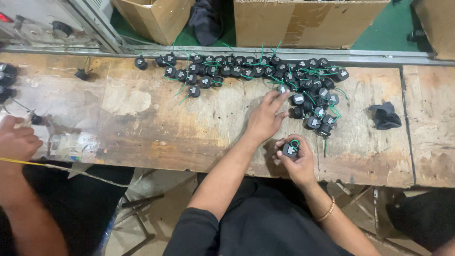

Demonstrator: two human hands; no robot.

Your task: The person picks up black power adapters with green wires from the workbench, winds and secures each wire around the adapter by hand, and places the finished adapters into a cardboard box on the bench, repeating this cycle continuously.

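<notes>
My left hand [266,117] stretches forward over the worn wooden bench [156,118], fingers spread, with its fingertips at a small black part [283,88] on the edge of a pile of several black round parts with green wires [265,71]. It grips nothing. My right hand [297,160] sits close to the bench's near edge, closed around one black part with a green wire loop [290,149]. A bracelet circles that wrist.
Another person's hand [16,140] rests at the left edge, near a small black part with a wire [36,118]. A black cloth or glove [385,116] lies at the right. Cardboard boxes [303,21] stand behind the bench, and a grey machine [42,19] sits at the far left.
</notes>
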